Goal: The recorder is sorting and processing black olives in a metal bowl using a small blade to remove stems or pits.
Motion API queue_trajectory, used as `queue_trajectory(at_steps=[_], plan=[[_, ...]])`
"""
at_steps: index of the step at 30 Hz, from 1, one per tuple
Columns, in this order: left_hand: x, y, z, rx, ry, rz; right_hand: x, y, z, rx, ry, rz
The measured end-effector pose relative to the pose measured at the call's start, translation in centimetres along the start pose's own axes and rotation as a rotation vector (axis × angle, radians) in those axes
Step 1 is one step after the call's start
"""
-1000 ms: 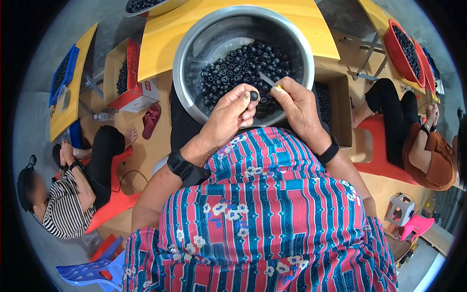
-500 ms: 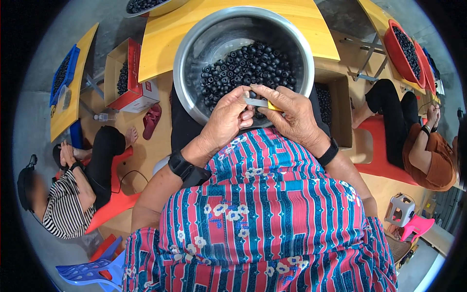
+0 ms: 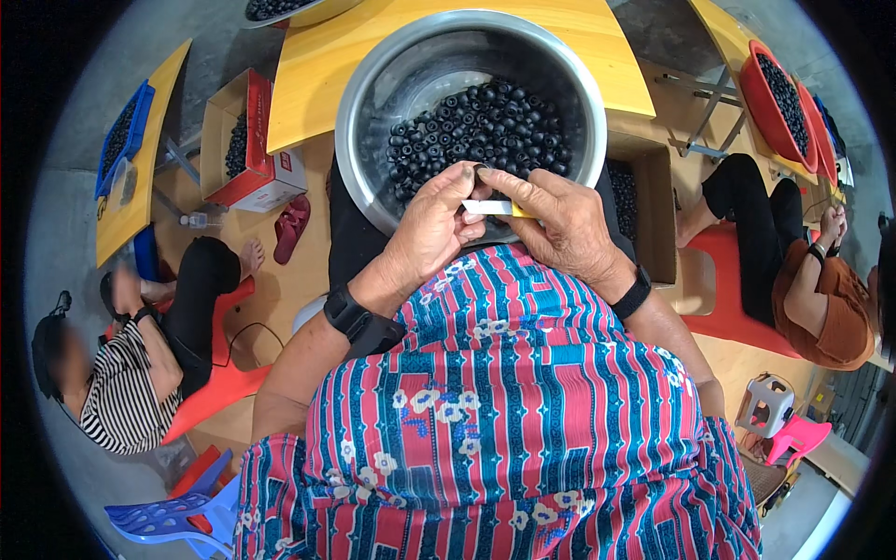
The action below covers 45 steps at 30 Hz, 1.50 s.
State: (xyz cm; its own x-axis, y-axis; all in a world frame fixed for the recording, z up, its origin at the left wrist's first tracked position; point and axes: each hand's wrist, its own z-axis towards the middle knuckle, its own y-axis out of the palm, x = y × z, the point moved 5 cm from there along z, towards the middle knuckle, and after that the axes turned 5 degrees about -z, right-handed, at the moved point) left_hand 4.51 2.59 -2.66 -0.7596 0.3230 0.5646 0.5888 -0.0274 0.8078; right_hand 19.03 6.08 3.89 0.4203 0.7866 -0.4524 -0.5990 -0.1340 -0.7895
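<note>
My left hand [image 3: 431, 222] pinches one black piece [image 3: 481, 179], seemingly midway; right hand [image 3: 565, 217] grips knife [image 3: 489, 207]; finished share in bowl [image 3: 347, 121] unclear.

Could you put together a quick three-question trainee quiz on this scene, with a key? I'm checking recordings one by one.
1. Which of the wearer's hands grips the yellow-handled knife?
2. True or false: the knife's blade points toward the wearer's left hand.
3. Fill the gap: the open cardboard box just right of the metal basin holds small, round pieces that are ____ in colour.

Key:
1. The right hand.
2. True.
3. Black.
</note>
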Motion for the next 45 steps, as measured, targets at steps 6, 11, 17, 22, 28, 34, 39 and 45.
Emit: queue_trajectory(at_steps=[6, 11, 17, 22, 28, 34, 39, 45], plan=[[0.1, 0.6, -0.1, 0.037, -0.027, 0.049, 0.3, 0.1, 0.1, 0.003, 0.048, 0.063], [0.1, 0.8, -0.2, -0.016, -0.005, 0.106, 1.2, 0.3, 0.1, 0.024, 0.179, 0.246], [0.4, 1.1, -0.2, -0.069, 0.061, 0.202, 2.5, -0.3, -0.4, 0.111, 0.285, 0.406], [0.4, 1.0, -0.2, -0.072, 0.070, 0.200, 2.0, -0.2, -0.4, 0.016, 0.228, 0.274], [0.6, 1.2, -0.3, -0.108, 0.092, 0.296, 1.0, -0.5, -0.1, 0.001, 0.130, 0.134], [0.6, 1.2, -0.3, -0.104, 0.080, 0.304, 0.9, -0.5, 0.0, 0.014, 0.120, 0.100], [0.6, 1.1, -0.1, -0.107, 0.074, 0.299, 1.0, -0.5, 0.0, 0.021, 0.119, 0.087], [0.4, 0.7, 0.0, -0.152, 0.035, 0.313, 1.3, -0.3, 0.1, 0.023, 0.131, 0.103]])
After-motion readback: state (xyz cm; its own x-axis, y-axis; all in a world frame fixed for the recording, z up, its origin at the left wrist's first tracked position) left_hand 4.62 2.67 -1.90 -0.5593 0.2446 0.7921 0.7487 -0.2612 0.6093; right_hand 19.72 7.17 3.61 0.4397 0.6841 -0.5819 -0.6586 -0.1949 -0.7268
